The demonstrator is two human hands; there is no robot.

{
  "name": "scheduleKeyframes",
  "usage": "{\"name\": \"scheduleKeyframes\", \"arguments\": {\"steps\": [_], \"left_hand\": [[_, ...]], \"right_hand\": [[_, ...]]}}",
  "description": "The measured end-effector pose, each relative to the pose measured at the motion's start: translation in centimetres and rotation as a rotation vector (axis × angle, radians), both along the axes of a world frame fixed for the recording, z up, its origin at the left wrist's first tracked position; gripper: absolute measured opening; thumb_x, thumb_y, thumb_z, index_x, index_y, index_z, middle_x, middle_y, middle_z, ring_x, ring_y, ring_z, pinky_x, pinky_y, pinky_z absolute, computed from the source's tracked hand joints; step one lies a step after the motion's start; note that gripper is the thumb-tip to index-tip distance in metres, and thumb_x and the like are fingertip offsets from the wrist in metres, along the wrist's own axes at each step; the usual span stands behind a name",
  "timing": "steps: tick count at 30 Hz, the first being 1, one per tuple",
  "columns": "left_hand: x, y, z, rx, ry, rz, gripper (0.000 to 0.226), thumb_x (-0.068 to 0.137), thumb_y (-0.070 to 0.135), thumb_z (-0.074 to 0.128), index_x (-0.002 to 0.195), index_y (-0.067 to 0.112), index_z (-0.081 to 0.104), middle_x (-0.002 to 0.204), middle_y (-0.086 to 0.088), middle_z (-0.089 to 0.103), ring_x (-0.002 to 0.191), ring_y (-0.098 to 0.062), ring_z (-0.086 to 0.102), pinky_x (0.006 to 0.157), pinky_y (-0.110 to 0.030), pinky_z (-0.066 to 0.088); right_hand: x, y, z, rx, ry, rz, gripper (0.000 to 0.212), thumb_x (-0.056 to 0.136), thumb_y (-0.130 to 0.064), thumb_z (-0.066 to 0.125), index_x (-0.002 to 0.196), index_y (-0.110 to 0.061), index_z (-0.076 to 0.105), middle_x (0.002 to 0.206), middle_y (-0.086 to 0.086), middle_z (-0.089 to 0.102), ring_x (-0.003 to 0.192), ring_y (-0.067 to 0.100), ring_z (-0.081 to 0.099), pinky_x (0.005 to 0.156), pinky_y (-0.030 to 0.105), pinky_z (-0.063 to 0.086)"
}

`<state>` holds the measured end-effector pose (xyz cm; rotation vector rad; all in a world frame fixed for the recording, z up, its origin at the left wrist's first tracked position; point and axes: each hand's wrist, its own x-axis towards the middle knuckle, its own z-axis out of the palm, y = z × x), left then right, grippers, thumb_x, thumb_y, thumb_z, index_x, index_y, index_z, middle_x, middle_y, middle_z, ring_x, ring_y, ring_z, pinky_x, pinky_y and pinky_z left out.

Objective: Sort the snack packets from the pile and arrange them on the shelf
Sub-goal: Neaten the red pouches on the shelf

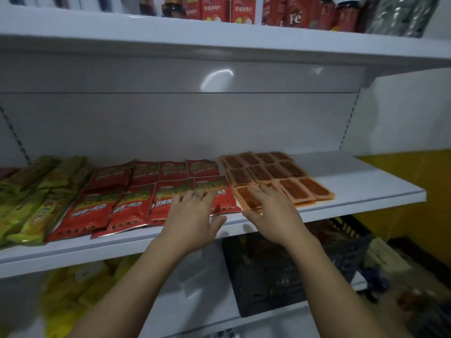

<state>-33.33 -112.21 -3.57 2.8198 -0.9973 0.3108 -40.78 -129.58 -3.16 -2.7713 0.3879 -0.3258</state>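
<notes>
On the white middle shelf [353, 181] lie three groups of snack packets. Yellow-green packets [31, 196] are heaped at the left. Red packets [117, 203] lie in two overlapping rows in the middle. Small orange packets [275, 172] with dark strips inside form flat rows at the right. My left hand [192, 215] lies palm down with straight fingers on the rightmost front red packet [223, 198]. My right hand [271, 211] rests flat, fingers extended, on the front-left orange packets [249, 202].
The upper shelf [219, 37] carries red cartons, dark jars and silvery bags. Under the middle shelf, a black crate [280, 272] sits at the right and yellow packages [73, 293] at the left. A yellow wall [415, 191] lies to the right.
</notes>
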Motion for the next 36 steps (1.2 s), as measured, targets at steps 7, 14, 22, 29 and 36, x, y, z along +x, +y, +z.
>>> {"name": "scheduleKeyframes", "arguments": {"steps": [7,14,22,29,36], "left_hand": [[-0.3,-3.6,-0.5,0.103,0.03,0.02,0.056,0.099,0.055,0.036,0.147,0.027,0.035,0.15,-0.001,0.041,0.138,-0.023,0.033,0.112,-0.045,0.024],[2.4,-1.0,-1.0,0.163,0.044,0.133,0.053,0.1,0.049,0.04,0.148,0.029,0.031,0.151,-0.001,0.038,0.138,-0.024,0.033,0.109,-0.044,0.026],[4.7,2.8,-1.7,0.24,0.097,0.207,0.057,0.098,0.052,0.044,0.15,0.033,0.028,0.154,0.0,0.035,0.14,-0.024,0.03,0.109,-0.044,0.025],[5.7,3.4,-2.8,0.207,0.07,0.18,0.05,0.1,0.051,0.041,0.147,0.032,0.036,0.147,0.0,0.042,0.133,-0.024,0.037,0.103,-0.04,0.032],[6.0,3.8,-3.5,0.141,0.052,0.147,0.049,0.102,0.047,0.039,0.148,0.032,0.036,0.148,-0.003,0.042,0.132,-0.026,0.038,0.102,-0.039,0.034]], "right_hand": [[-1.1,-3.1,0.1,-0.014,-0.006,0.026,0.062,0.097,-0.045,0.054,0.152,-0.033,0.029,0.158,-0.002,0.03,0.145,0.021,0.025,0.119,0.037,0.018],[3.8,0.2,-1.3,-0.027,0.023,0.171,0.055,0.098,-0.047,0.048,0.15,-0.033,0.035,0.152,0.0,0.04,0.14,0.023,0.032,0.118,0.042,0.02],[8.7,2.8,-2.3,-0.096,0.146,0.237,0.046,0.103,-0.039,0.041,0.149,-0.031,0.037,0.149,0.004,0.041,0.136,0.025,0.035,0.113,0.04,0.026],[9.3,3.6,-3.5,-0.099,0.19,0.228,0.048,0.103,-0.04,0.041,0.15,-0.033,0.034,0.156,0.003,0.035,0.14,0.025,0.034,0.111,0.04,0.034],[9.5,4.4,-3.5,-0.144,0.202,0.231,0.049,0.102,-0.042,0.041,0.15,-0.033,0.034,0.154,0.005,0.037,0.137,0.027,0.037,0.111,0.041,0.035]]}}
